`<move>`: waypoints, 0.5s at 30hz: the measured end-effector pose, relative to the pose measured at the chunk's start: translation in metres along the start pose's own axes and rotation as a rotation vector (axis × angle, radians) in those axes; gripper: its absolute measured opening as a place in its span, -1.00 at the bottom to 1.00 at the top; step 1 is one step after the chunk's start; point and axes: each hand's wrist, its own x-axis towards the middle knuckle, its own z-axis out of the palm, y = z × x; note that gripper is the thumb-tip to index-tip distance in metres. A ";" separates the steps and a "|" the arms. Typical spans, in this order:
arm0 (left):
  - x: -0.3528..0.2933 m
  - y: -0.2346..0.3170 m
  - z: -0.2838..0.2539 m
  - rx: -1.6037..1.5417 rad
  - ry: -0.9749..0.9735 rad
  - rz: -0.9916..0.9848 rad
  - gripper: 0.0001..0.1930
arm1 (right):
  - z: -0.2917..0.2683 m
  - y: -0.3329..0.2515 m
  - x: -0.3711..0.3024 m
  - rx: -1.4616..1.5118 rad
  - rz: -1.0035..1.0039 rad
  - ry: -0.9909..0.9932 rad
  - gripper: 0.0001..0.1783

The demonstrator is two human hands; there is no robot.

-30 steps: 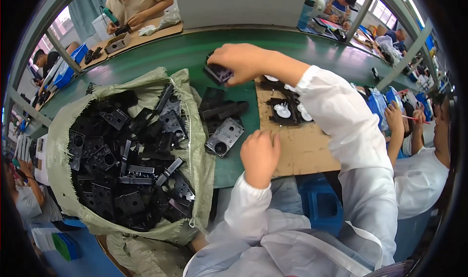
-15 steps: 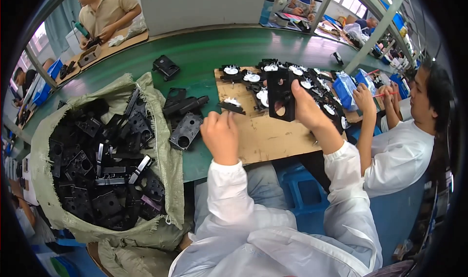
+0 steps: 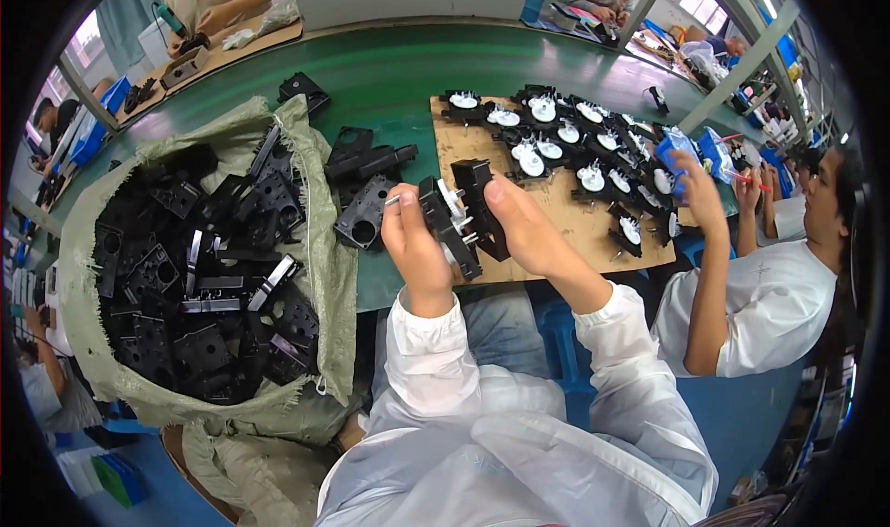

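Observation:
My left hand is closed on a black plastic plate with white gears, tilted with its gears facing right. A thin metal pin sticks out beside the thumb. In my right hand is a black plastic housing, gripped along its right side. The housing stands close against the geared side of the plate, over the cardboard sheet; whether the two parts touch is hard to tell. More black plates with white gears lie on the cardboard. Loose black housings rest on the green bench left of it.
An open woven sack full of black plastic parts stands at my left. Another black housing lies behind it on the green bench. A co-worker sits close on my right, hands near blue bags. A blue stool is below the bench.
My left hand has lifted a geared plate off the cardboard. My right hand has brought the housing down and left, turning it edge-on beside the plate. The view has shifted slightly.

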 end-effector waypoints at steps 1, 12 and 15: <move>0.000 0.002 0.000 -0.013 -0.008 -0.022 -0.71 | 0.003 0.000 -0.001 -0.035 -0.052 0.008 -0.50; -0.002 0.001 -0.008 -0.068 0.008 -0.078 -0.73 | 0.006 -0.012 -0.006 -0.020 0.027 -0.070 -0.51; -0.002 0.001 -0.007 -0.053 0.001 -0.078 -0.73 | 0.008 -0.011 -0.007 -0.055 -0.027 -0.035 -0.51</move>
